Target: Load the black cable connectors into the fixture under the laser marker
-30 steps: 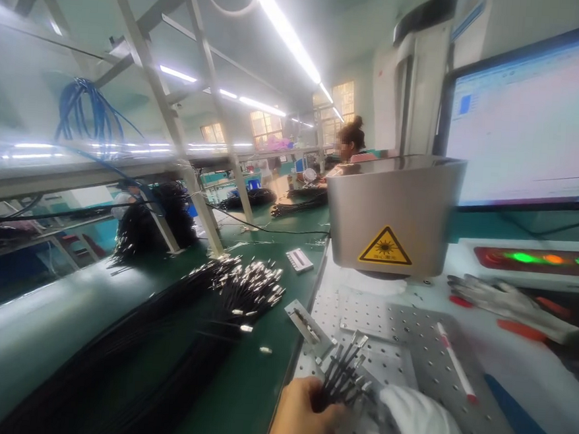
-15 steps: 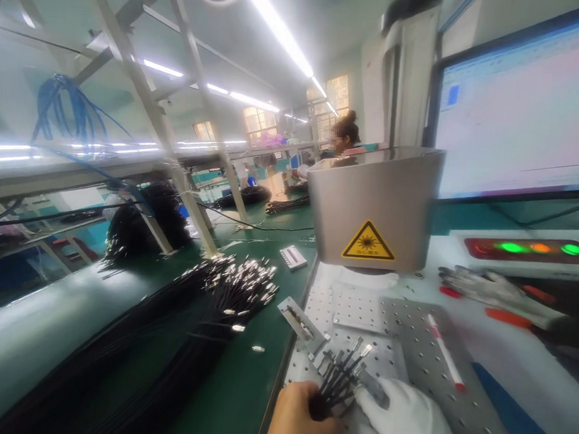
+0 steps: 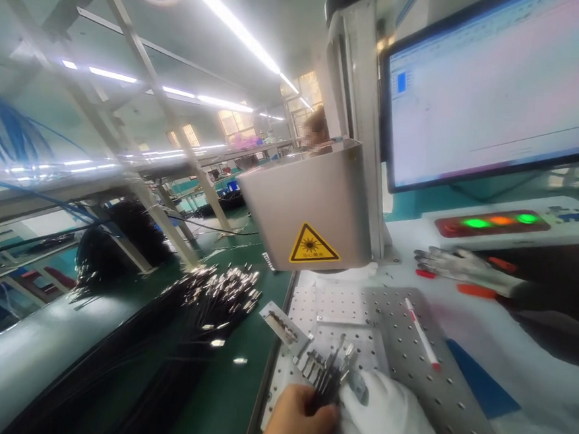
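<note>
Bare left hand (image 3: 298, 421) pinching a bunch of black cables (image 3: 325, 378), gloved right hand (image 3: 389, 412) closed at their metal ends, perforated plate (image 3: 413, 331) beneath

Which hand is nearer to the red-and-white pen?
The right. The gloved right hand is below and left of the pen in view; the bare left hand is farther left, holding black cables.

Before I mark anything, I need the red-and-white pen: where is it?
In the head view, the pen lies right of centre on the grey perforated plate, just up and left of the blue sheet.
</note>
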Available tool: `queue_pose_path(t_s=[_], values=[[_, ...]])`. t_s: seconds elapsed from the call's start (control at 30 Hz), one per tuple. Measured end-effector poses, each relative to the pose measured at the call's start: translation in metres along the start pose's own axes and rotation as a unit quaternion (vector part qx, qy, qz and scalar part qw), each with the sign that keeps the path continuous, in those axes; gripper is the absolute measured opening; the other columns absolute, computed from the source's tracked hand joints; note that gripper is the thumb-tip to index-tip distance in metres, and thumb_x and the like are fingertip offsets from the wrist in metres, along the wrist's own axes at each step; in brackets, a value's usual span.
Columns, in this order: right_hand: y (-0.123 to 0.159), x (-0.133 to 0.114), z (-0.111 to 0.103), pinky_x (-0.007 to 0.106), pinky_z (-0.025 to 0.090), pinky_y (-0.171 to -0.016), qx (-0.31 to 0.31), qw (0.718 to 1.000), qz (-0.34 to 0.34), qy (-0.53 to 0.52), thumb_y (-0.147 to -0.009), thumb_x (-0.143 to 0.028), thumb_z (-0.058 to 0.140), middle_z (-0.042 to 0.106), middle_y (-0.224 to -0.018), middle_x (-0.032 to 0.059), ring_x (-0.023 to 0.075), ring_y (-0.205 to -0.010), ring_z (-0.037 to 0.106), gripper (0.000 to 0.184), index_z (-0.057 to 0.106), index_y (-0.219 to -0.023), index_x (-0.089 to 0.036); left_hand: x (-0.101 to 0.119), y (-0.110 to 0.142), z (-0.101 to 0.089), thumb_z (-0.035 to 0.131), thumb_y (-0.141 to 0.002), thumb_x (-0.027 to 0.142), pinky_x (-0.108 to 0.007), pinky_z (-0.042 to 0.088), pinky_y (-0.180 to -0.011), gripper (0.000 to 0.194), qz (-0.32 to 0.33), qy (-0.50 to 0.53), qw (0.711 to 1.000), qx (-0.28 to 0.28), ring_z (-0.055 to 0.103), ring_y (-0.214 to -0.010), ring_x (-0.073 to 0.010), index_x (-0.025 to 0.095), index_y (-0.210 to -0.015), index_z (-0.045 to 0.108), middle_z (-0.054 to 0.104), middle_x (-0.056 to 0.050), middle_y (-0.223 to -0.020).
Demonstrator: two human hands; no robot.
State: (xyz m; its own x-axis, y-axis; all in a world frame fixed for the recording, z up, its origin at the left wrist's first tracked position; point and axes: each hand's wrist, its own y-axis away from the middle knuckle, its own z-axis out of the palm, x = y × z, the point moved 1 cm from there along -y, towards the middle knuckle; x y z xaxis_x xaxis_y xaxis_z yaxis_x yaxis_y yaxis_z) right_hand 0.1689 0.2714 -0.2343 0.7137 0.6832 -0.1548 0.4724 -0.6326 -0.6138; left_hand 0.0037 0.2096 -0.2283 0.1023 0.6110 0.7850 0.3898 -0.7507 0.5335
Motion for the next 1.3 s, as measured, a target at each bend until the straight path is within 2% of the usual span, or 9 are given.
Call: queue_pose_path(t_s=[0.13,0.27,0.33,0.5,0.63,0.73,0.93,1.1,1.3], values=[[0.003,0.001,0.007,0.030,0.043,-0.064,0.009,1.000,-0.022,-0.014,-0.070,-0.024,0.063,0.064,-0.087,0.0027,0.0192,-0.071,0.058,0.022,0.069,-0.091,-0.028,-0.001,-0.004,0.007,0.079,-0.065,0.038,-0.025,0.038,-0.055,0.032,0.004,-0.026,0.999,0.036,0.049,-0.055,-0.0131,0.019,-0.078,0.058,0.048,0.007,-0.051],[0.011,0.003,0.037,0.029,0.042,-0.059,0.004,0.994,0.078,-0.073,-0.078,-0.023,0.059,0.063,-0.074,0.0047,0.0191,-0.062,0.059,0.005,0.064,-0.079,-0.022,-0.003,-0.006,0.009,0.077,-0.066,0.034,-0.026,0.040,-0.058,0.025,0.011,-0.039,0.997,0.063,0.052,-0.061,-0.0155,0.018,-0.072,0.058,0.048,0.006,-0.052],[0.014,0.002,0.050,0.030,0.043,-0.058,0.008,0.990,0.116,-0.085,-0.084,-0.023,0.054,0.063,-0.072,0.0064,0.0200,-0.061,0.060,0.012,0.062,-0.076,-0.021,-0.004,-0.005,0.011,0.077,-0.065,0.033,-0.027,0.041,-0.059,0.025,0.008,-0.039,0.996,0.076,0.054,-0.064,-0.0164,0.018,-0.073,0.059,0.050,0.005,-0.055],[0.015,0.001,0.048,0.031,0.044,-0.054,-0.017,0.982,0.157,-0.105,-0.085,-0.025,0.053,0.062,-0.068,0.0060,0.0207,-0.056,0.060,0.016,0.061,-0.071,-0.021,0.002,0.002,0.018,0.074,-0.065,0.030,-0.028,0.043,-0.067,0.023,0.011,-0.064,0.989,0.133,0.056,-0.077,-0.0193,0.017,-0.077,0.060,0.056,0.001,-0.067],[0.015,0.005,0.033,0.032,0.048,-0.057,0.001,0.998,0.024,-0.061,-0.082,-0.027,0.051,0.064,-0.083,0.0070,0.0220,-0.064,0.061,0.018,0.066,-0.090,-0.025,0.012,0.006,0.020,0.072,-0.065,0.023,-0.030,0.044,-0.071,0.021,0.011,-0.098,0.983,0.152,0.057,-0.079,-0.0200,0.016,-0.081,0.060,0.058,-0.001,-0.073],[0.015,0.009,0.027,0.032,0.050,-0.061,0.028,0.997,-0.055,-0.036,-0.081,-0.029,0.052,0.064,-0.091,0.0064,0.0233,-0.074,0.062,0.022,0.067,-0.096,-0.031,0.016,0.009,0.016,0.073,-0.065,0.025,-0.029,0.043,-0.060,0.025,-0.010,-0.073,0.993,0.097,0.056,-0.064,-0.0179,0.018,-0.084,0.058,0.056,0.003,-0.062],[0.010,0.007,0.017,0.031,0.049,-0.059,0.054,0.995,-0.081,-0.007,-0.081,-0.023,0.051,0.062,-0.093,0.0086,0.0235,-0.075,0.060,0.025,0.068,-0.099,-0.031,0.025,0.017,-0.008,0.076,-0.064,0.044,-0.023,0.027,-0.047,0.038,0.105,-0.079,0.987,0.092,0.040,-0.048,-0.0089,0.020,-0.056,0.048,0.042,0.006,-0.048],[0.011,0.004,0.016,0.034,0.051,-0.059,0.071,0.995,-0.073,-0.005,-0.078,-0.020,0.050,0.061,-0.091,0.0095,0.0242,-0.073,0.059,0.027,0.068,-0.096,-0.028,0.027,0.022,-0.014,0.072,-0.052,0.074,-0.023,0.019,-0.039,0.061,0.048,0.093,0.994,-0.041,0.034,-0.036,-0.0059,0.018,-0.067,0.053,0.047,0.005,-0.046],[0.009,0.004,0.011,0.031,0.049,-0.057,0.082,0.994,-0.069,0.006,-0.079,-0.019,0.046,0.059,-0.088,0.0091,0.0228,-0.071,0.058,0.025,0.067,-0.091,-0.027,0.024,0.019,-0.011,0.083,-0.048,0.051,-0.022,0.023,-0.042,0.047,0.048,0.126,0.991,0.012,0.036,-0.040,-0.0052,0.017,-0.063,0.054,0.051,0.004,-0.047]])
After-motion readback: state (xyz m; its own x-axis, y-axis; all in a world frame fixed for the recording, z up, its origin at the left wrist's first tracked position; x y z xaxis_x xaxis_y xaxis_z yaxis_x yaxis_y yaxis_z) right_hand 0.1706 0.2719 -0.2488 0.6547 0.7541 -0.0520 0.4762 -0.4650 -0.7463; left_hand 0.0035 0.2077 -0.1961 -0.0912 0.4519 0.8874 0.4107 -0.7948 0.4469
